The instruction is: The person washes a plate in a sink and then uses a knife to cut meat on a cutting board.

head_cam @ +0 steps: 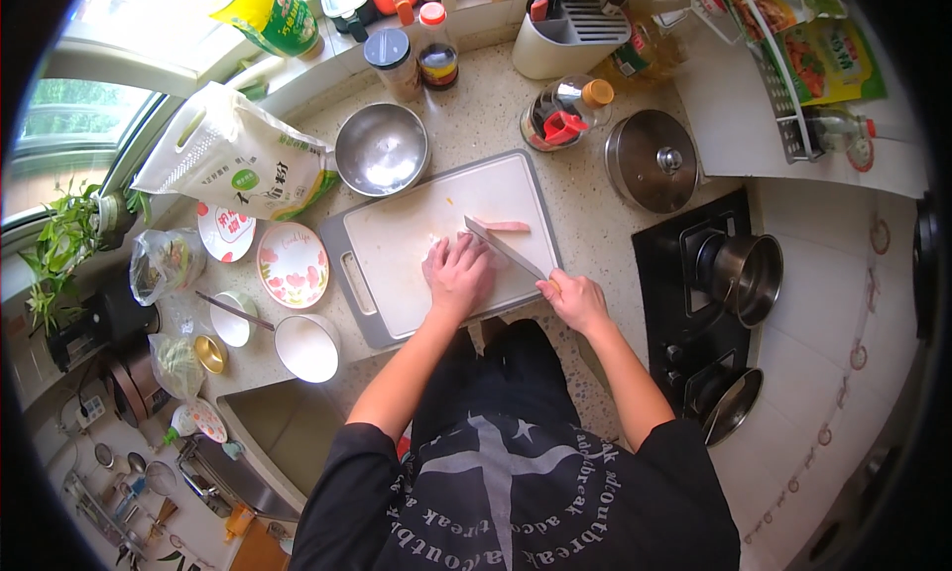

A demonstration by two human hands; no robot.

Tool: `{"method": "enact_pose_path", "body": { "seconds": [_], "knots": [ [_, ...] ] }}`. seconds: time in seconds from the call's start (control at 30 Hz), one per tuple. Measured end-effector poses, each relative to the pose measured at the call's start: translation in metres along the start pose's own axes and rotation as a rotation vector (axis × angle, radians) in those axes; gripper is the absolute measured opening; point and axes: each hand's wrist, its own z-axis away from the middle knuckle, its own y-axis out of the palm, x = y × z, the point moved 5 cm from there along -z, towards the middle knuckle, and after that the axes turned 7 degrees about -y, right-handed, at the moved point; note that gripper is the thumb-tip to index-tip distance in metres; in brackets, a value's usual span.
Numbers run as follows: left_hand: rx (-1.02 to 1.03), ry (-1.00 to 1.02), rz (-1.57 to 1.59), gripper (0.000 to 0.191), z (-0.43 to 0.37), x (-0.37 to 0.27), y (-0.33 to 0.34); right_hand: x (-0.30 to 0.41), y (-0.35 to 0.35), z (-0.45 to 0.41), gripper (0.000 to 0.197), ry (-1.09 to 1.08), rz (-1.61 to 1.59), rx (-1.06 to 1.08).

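A pale cutting board (398, 233) with a grey rim lies before me on the counter. My left hand (460, 273) is spread over a piece of raw meat (489, 279) and holds it down on the board; the fingers hide much of it. In my right hand (574, 300) is the handle of a kitchen knife (507, 250), its blade slanting up and left along the meat's far right side. Just beyond the blade rests a thin pink strip of meat (509, 227). A small orange scrap (449, 201) sits farther up the board.
Behind the board stand a steel bowl (381, 147) and a sauce bottle (554, 117). To the right are a lidded pot (654, 162) and a gas hob (662, 288) bearing pans. Leftward are a floral plate (293, 266), a white bowl (306, 348) and a sink (279, 430).
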Motion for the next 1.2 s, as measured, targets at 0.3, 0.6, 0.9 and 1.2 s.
{"method": "enact_pose_path", "body": {
  "seconds": [0.3, 0.6, 0.9, 1.2],
  "knots": [
    [-0.046, -0.041, -0.116, 0.027, 0.009, -0.001, 0.011, -0.002, -0.001, -0.003, 0.051, -0.015, 0.030, 0.019],
    [-0.014, -0.052, -0.082, 0.027, 0.014, 0.001, 0.021, 0.000, 0.000, -0.002, 0.051, -0.023, 0.073, -0.008],
    [0.037, -0.012, -0.031, 0.030, 0.012, 0.002, 0.020, 0.007, -0.001, -0.007, 0.046, 0.038, 0.130, 0.005],
    [0.064, 0.006, 0.001, 0.027, 0.012, 0.002, 0.019, 0.027, 0.000, -0.019, 0.045, 0.044, 0.121, -0.006]
  ]
}}
